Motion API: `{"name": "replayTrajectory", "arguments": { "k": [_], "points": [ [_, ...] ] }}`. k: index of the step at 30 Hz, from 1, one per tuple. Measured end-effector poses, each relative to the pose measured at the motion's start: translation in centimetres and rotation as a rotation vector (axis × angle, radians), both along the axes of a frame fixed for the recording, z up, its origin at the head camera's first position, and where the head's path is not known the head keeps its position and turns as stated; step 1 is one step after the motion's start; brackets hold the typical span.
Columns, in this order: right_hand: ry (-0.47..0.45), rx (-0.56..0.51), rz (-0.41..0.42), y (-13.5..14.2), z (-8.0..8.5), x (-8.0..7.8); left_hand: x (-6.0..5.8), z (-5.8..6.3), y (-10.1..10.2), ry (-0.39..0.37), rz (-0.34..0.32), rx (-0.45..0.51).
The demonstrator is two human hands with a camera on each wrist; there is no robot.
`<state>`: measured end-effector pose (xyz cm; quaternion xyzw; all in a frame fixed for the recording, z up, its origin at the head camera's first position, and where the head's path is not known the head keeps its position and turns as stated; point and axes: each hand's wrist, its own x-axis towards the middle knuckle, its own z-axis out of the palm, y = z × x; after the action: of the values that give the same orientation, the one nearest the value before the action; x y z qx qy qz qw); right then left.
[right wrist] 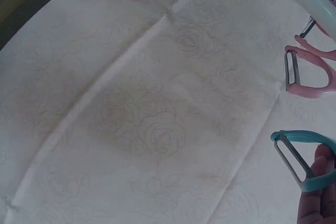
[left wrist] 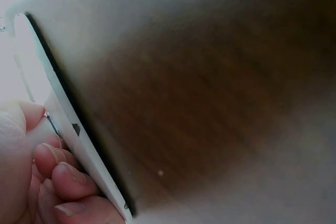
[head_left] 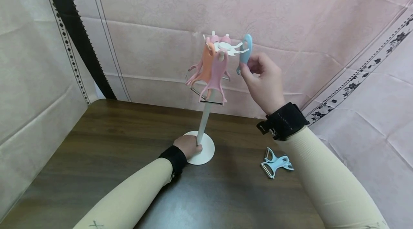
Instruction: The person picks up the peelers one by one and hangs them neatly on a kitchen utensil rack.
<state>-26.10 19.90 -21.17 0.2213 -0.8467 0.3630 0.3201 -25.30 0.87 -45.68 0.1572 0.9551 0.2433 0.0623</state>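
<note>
A white stand (head_left: 203,123) with a round base rises from the table, topped by a white hook rack (head_left: 224,46). Pink peelers (head_left: 218,71) and an orange peeler (head_left: 206,63) hang from its hooks. My left hand (head_left: 188,145) grips the pole low down, just above the base (left wrist: 79,129). Up at the rack's right side, my right hand (head_left: 265,78) pinches a blue peeler (head_left: 246,49) between thumb and fingers. The peeler's handle hole is at a hook's tip; whether the hook passes through it I cannot tell. In the right wrist view, its blade (right wrist: 291,158) shows beside my fingers.
Blue peelers (head_left: 276,163) lie overlapping on the brown wooden table (head_left: 129,143), left of my right forearm. Patterned cloth (head_left: 155,53) hangs behind the table's back edge and along both sides.
</note>
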Motion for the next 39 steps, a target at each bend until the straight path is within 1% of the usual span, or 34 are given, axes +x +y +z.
{"name": "replayTrajectory", "arguments": {
  "k": [7,17,26,31,36,39],
  "points": [
    [-0.022,-0.006,0.002,-0.2,0.0,0.1,-0.1,-0.2,0.1,-0.002,0.002,-0.009],
    [-0.005,0.027,0.008,-0.7,-0.2,0.0,-0.3,-0.7,-0.1,0.016,0.006,-0.018],
    [0.026,0.04,0.05,-1.1,-0.6,0.2,-0.2,-0.4,-0.1,0.006,0.005,-0.008],
    [0.034,0.059,0.047,-1.3,-1.0,0.1,-0.5,-1.0,-0.1,0.0,0.011,-0.02],
    [0.095,0.076,0.038,-1.7,-1.5,0.0,-1.2,-1.9,0.0,0.006,0.009,-0.028],
    [0.13,0.077,0.021,-2.0,-1.8,-0.1,-1.3,-2.2,0.0,0.011,0.004,-0.014]
  ]
}}
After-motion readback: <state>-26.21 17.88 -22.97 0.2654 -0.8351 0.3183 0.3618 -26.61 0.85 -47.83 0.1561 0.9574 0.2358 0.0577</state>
